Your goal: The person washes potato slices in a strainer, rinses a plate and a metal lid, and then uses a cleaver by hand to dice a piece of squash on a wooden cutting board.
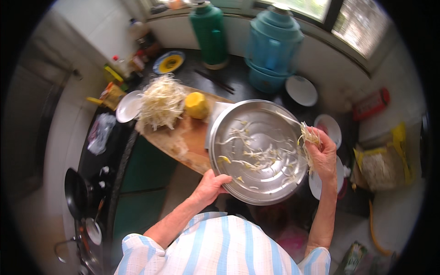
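Observation:
My left hand (210,186) grips the lower left rim of a wide stainless steel basin (237,192), thumb over the edge. Loose bean sprouts (254,154) lie scattered across its inside. At the basin's right rim, my right hand (320,147) holds a small bunch of bean sprouts (310,138). Left of the basin is a wooden cutting board (196,137) bearing a large heap of pale shreds or sprouts (163,101) and a yellow, flat-topped piece of food (196,105). A broad metal blade (218,115), probably a cleaver, is partly hidden behind the basin.
A green thermos flask (210,37) and blue containers (273,48) stand at the back. Chopsticks (215,81) lie near a plate with yellow contents (169,62). White bowls (301,90) sit to the right, another (129,106) beside the board. A black wok (76,192) is at lower left.

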Available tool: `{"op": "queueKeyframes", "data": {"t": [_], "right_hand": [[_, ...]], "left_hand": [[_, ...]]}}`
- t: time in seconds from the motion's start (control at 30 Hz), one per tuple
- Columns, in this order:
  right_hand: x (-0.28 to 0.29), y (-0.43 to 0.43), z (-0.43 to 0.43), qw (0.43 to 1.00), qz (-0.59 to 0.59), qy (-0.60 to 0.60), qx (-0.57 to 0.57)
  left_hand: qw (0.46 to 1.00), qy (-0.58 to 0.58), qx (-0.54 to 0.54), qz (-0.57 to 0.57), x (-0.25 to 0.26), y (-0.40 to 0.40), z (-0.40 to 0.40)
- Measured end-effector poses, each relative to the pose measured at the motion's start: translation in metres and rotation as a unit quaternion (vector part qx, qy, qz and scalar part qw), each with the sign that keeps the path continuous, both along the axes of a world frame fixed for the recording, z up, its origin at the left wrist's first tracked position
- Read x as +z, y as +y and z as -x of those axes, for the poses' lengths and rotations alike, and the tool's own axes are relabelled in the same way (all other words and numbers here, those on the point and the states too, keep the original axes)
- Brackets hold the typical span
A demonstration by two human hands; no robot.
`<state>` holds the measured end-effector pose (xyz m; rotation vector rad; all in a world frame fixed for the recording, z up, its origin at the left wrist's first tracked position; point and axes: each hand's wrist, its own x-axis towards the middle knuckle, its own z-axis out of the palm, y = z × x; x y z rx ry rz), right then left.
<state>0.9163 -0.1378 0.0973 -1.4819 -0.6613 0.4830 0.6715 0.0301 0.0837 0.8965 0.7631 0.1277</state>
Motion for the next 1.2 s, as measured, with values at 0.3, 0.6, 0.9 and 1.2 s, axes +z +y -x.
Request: {"op": "queueKeyframes", "data": {"t": [0.3,0.6,0.9,1.2], "right_hand": [[0.042,0.137,0.048,0.970,-0.032,-0.072,0.228],[0.043,0.290,0.145,0.937,0.005,-0.003,0.348],[-0.004,0.409,0.182,0.963,0.065,-0.094,0.245],[-0.085,0.458,0.167,0.914,0.243,-0.237,0.222]], "left_hand": [[0.984,-0.053,0.165,-0.042,0.022,0.038,0.083],[0.921,0.001,0.367,-0.129,0.053,0.102,0.190],[0.903,0.031,0.404,-0.142,0.059,0.149,0.258],[0.899,0.053,0.418,-0.116,0.064,0.183,0.242]]}}
